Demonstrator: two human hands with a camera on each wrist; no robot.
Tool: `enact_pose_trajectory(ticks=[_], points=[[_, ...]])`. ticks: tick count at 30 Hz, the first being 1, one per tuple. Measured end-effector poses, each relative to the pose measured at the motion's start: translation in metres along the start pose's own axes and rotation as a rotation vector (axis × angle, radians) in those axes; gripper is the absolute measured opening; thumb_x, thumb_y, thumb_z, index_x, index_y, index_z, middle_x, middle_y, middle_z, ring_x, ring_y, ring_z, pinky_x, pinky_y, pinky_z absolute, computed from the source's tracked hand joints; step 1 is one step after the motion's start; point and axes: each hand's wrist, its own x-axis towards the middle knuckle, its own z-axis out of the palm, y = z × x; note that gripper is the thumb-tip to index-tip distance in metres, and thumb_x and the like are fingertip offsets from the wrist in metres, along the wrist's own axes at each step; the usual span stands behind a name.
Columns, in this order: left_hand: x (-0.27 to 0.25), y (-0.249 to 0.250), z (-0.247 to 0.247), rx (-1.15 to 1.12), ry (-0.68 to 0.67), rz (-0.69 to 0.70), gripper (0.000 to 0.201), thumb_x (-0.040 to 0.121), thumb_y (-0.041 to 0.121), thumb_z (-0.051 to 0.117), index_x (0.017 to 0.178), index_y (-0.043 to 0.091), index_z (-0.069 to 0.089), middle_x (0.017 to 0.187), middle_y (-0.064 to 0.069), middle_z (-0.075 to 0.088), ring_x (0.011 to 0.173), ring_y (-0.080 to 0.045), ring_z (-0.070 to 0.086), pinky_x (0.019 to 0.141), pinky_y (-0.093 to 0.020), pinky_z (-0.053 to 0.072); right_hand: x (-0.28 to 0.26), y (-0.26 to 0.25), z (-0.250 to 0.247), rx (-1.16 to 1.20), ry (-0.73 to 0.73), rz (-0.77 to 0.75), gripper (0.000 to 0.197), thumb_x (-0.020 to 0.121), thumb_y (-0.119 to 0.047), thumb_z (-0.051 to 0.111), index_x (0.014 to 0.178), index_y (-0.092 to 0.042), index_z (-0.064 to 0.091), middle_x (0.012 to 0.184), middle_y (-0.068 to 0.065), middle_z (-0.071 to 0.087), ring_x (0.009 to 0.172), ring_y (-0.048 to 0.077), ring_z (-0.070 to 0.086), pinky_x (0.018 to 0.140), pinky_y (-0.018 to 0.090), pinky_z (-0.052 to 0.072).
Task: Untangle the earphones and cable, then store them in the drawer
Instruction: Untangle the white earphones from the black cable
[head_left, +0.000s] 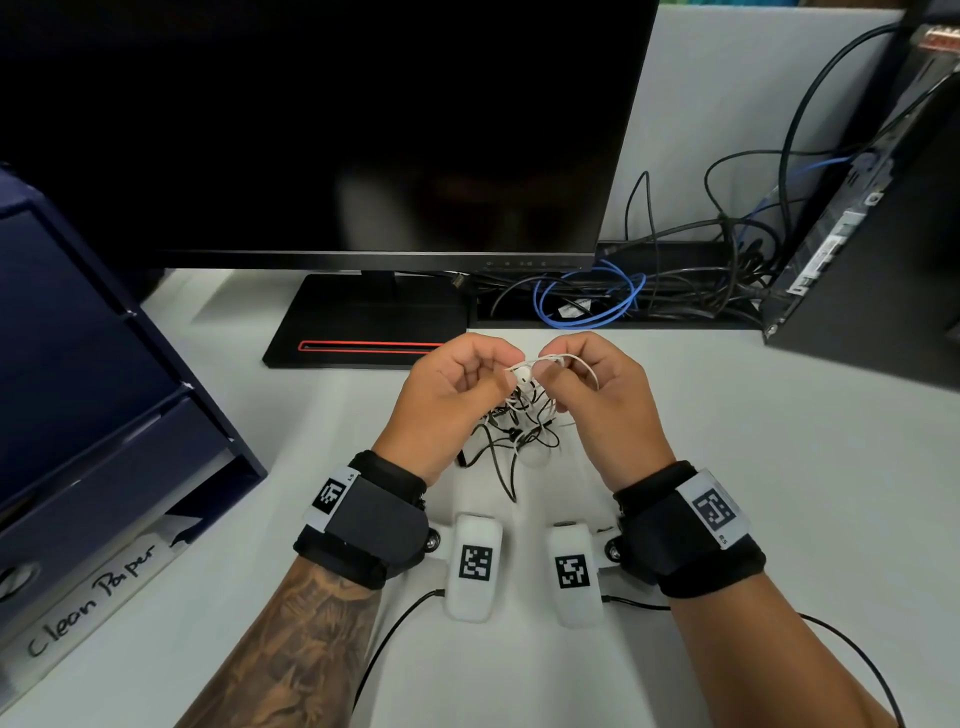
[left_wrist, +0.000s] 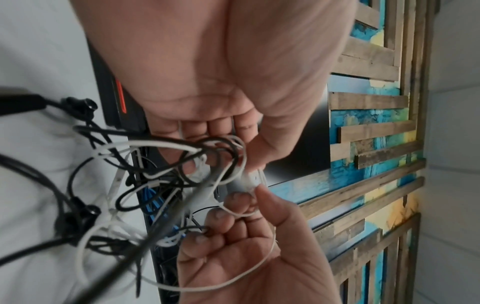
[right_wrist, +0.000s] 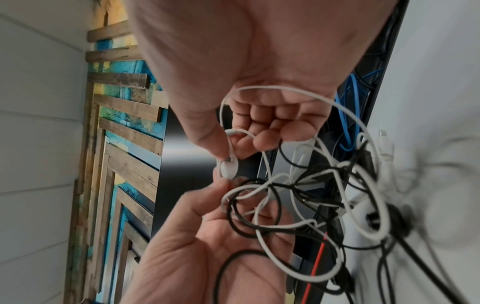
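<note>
White earbud (head_left: 525, 372) pinched between my left hand (head_left: 451, 400) and right hand (head_left: 602, 400); the black-and-white cord tangle (head_left: 511, 431) hangs at six o'clock, drawers (head_left: 78, 395) at nine.

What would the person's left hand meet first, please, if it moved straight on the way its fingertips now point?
Probably the right hand: the left hand points at it, both pinching the small white earbud between them. Depth is uncertain.
</note>
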Motion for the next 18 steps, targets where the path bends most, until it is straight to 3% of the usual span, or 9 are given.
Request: enact_pose_trajectory(ticks=[4, 7, 10, 14, 18], points=[[0.0004, -0.0012, -0.0005, -0.091, -0.001, -0.024, 0.014, 0.086, 0.003, 0.063, 0.091, 0.016, 0.068, 0.081, 0.005, 0.064, 0.078, -0.008, 0.057, 0.074, -0.020, 0.048, 0.0001, -0.0010, 0.0000, 0.023, -0.018, 0.030, 0.016, 0.091, -0.006, 0.067, 0.082, -0.020, 0.066, 0.073, -0.011, 0.062, 0.069, 0.005, 0.055, 0.070, 0.027, 0.046], [0.0016, -0.0008, -0.0002, -0.043, 0.019, -0.013, 0.013, 0.095, -0.004, 0.058, 0.095, 0.007, 0.064, 0.078, 0.010, 0.065, 0.075, -0.002, 0.059, 0.073, -0.016, 0.047, 0.0003, -0.0004, 0.0007, 0.023, -0.010, 0.013, 0.014, 0.089, -0.009, 0.068, 0.082, -0.020, 0.067, 0.074, -0.012, 0.063, 0.070, 0.006, 0.055, 0.070, 0.026, 0.046], [0.0018, -0.0011, 0.0019, 0.004, 0.060, 0.015, 0.008, 0.098, -0.003, 0.055, 0.101, 0.002, 0.061, 0.079, 0.005, 0.067, 0.076, -0.004, 0.063, 0.076, -0.018, 0.049, 0.0000, -0.0006, 0.0009, 0.011, -0.019, 0.013, 0.018, 0.090, -0.005, 0.068, 0.082, -0.020, 0.067, 0.073, -0.013, 0.064, 0.070, 0.005, 0.055, 0.068, 0.024, 0.046], [-0.0003, 0.0000, 0.0035, -0.050, 0.061, -0.006, 0.009, 0.100, 0.000, 0.051, 0.101, 0.005, 0.058, 0.082, -0.001, 0.072, 0.081, -0.011, 0.065, 0.080, -0.024, 0.051, -0.0019, -0.0043, 0.0017, 0.051, -0.052, 0.025, 0.014, 0.090, -0.003, 0.068, 0.083, -0.014, 0.066, 0.066, -0.015, 0.061, 0.063, 0.001, 0.053, 0.065, 0.018, 0.045], [-0.0004, 0.0038, 0.0042, -0.150, 0.059, -0.065, 0.010, 0.095, 0.002, 0.050, 0.093, 0.010, 0.056, 0.071, 0.001, 0.065, 0.073, -0.014, 0.061, 0.075, -0.028, 0.047, -0.0024, -0.0046, 0.0019, 0.115, -0.086, 0.056, 0.005, 0.084, -0.010, 0.068, 0.089, -0.009, 0.068, 0.064, -0.014, 0.059, 0.061, 0.002, 0.054, 0.062, 0.015, 0.045]])
